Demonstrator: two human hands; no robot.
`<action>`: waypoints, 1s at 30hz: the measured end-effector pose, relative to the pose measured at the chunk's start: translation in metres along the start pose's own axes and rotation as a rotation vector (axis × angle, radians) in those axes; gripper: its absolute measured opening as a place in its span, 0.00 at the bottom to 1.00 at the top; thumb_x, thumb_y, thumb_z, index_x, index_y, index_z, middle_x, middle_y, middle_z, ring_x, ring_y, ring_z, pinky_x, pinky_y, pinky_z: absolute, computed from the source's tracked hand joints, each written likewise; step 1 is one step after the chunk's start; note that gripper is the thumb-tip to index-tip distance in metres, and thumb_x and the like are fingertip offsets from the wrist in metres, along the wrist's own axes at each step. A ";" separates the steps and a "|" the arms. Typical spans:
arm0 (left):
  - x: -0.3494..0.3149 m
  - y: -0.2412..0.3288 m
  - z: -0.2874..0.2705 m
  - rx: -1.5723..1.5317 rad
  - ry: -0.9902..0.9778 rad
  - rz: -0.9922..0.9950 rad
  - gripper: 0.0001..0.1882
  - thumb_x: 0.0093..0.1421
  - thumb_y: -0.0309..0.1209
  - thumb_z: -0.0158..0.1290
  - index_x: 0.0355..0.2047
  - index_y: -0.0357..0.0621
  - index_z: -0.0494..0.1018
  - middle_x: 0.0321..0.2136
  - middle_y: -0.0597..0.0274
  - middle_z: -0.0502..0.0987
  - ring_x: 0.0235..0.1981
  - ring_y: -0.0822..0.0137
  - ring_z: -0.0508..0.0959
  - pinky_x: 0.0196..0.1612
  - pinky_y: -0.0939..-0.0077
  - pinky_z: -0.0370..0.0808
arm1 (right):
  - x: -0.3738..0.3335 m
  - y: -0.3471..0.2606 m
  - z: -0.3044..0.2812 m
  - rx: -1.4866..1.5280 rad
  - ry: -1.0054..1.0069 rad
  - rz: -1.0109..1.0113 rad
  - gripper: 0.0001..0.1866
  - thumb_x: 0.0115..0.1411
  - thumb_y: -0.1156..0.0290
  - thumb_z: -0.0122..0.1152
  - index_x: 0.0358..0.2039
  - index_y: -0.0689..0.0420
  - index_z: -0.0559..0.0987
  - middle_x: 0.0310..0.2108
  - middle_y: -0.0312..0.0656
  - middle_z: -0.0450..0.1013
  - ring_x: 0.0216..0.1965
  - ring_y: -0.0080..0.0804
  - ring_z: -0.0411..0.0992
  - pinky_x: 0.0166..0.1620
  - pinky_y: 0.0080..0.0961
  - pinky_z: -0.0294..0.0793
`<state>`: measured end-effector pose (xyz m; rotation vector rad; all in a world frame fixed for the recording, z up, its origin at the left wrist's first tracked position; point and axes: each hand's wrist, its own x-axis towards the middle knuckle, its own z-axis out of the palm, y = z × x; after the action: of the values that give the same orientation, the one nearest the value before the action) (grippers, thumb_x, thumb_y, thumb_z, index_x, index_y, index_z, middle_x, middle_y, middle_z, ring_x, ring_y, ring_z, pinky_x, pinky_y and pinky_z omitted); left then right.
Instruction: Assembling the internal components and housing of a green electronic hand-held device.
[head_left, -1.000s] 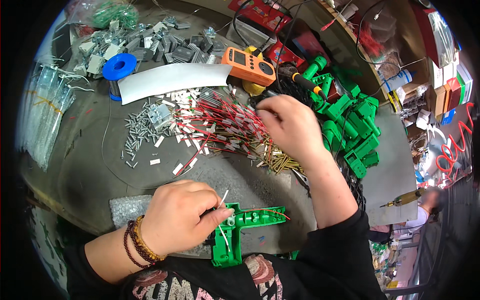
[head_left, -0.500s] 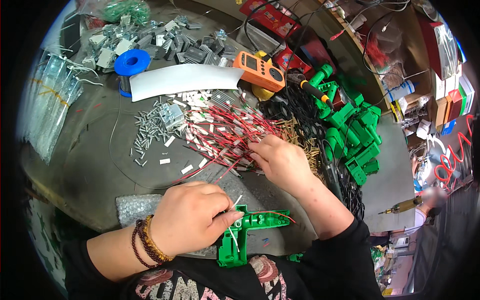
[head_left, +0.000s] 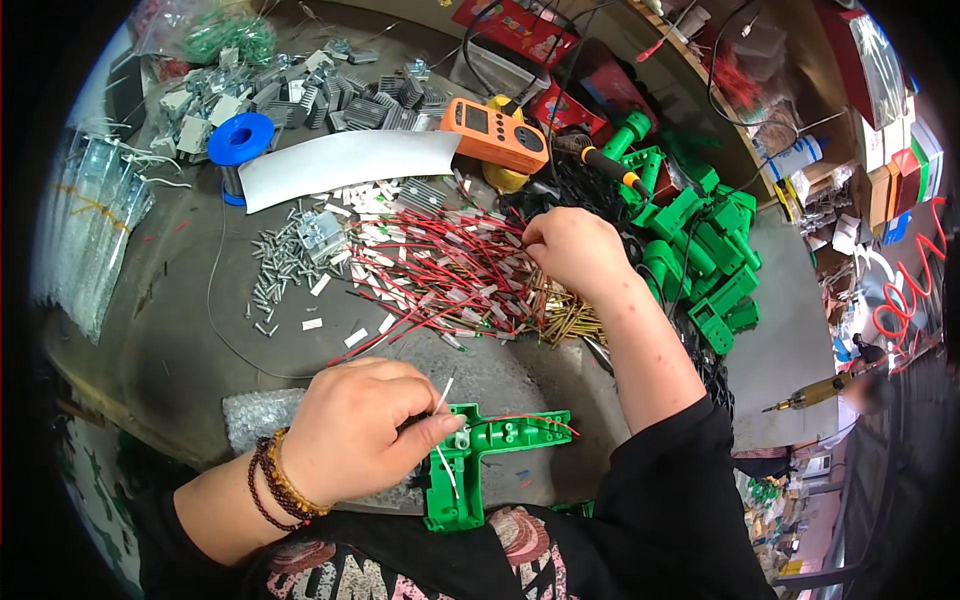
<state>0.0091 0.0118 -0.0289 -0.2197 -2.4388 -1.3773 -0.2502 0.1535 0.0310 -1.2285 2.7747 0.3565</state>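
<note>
My left hand [head_left: 370,425], with beaded bracelets at the wrist, pinches a thin white wire [head_left: 449,474] between thumb and forefinger. Under its fingertips lies an open T-shaped green plastic housing [head_left: 458,488]; a thin red wire runs along its right arm. Farther off, my right hand [head_left: 578,252] is at the right edge of a heap of red wires with white sleeves [head_left: 440,265], its fingers bent together. Whatever those fingers may hold is hidden. Brass-coloured screws [head_left: 570,325] lie just below that hand, and black cables lie behind it.
Silver screws [head_left: 280,265] are heaped left of the wires. Behind stand a blue solder spool [head_left: 240,138], a white curved strip [head_left: 345,165] and an orange meter [head_left: 493,137]. Green housings [head_left: 715,245] pile up at right, near a yellow-handled screwdriver [head_left: 612,172]. Bubble wrap [head_left: 258,415] lies by my left wrist.
My right hand has moved farther away over the wire heap, toward its far right edge. My left hand keeps its pinch on the white wire. The whole view has shifted slightly.
</note>
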 end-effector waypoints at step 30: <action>-0.002 -0.002 0.001 -0.002 0.035 0.008 0.11 0.59 0.36 0.62 0.26 0.43 0.78 0.26 0.58 0.80 0.29 0.54 0.80 0.33 0.62 0.76 | -0.152 -0.041 -0.026 1.160 0.016 -0.193 0.07 0.56 0.80 0.72 0.35 0.60 0.83 0.33 0.40 0.83 0.34 0.25 0.82 0.39 0.24 0.82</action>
<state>0.0103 0.0118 -0.0315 -0.2036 -2.4060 -1.3690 -0.1173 0.2296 0.0746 -1.0684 2.1197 -1.1014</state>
